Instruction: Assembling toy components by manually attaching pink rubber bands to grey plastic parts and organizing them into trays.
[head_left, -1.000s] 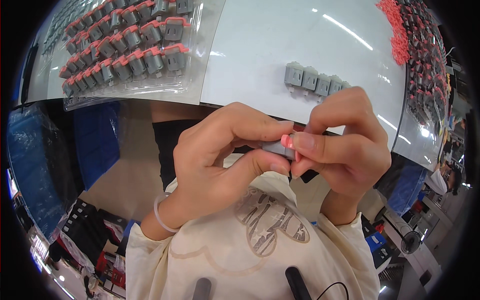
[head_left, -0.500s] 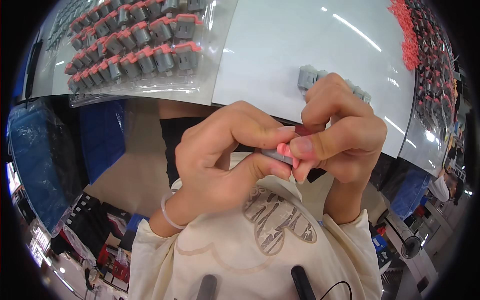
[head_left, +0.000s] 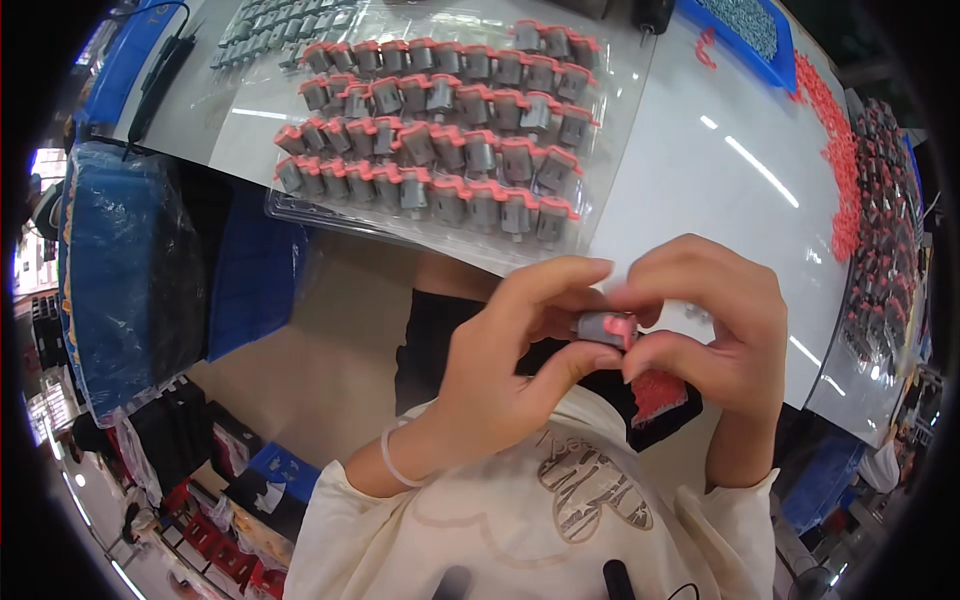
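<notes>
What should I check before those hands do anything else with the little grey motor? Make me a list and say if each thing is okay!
1. Motor held: ok, it sits between the left hand's thumb and fingers.
2. Right hand nearby: ok, its thumb and finger curl about the motor's pink end.
3. Pink clip at the motor's end: ok, it shows there.
4. Clip pressed all the way on: cannot tell, it's too small and partly hidden.
5. Loose pink clips on the table: ok, they're heaped along the right side.
</notes>
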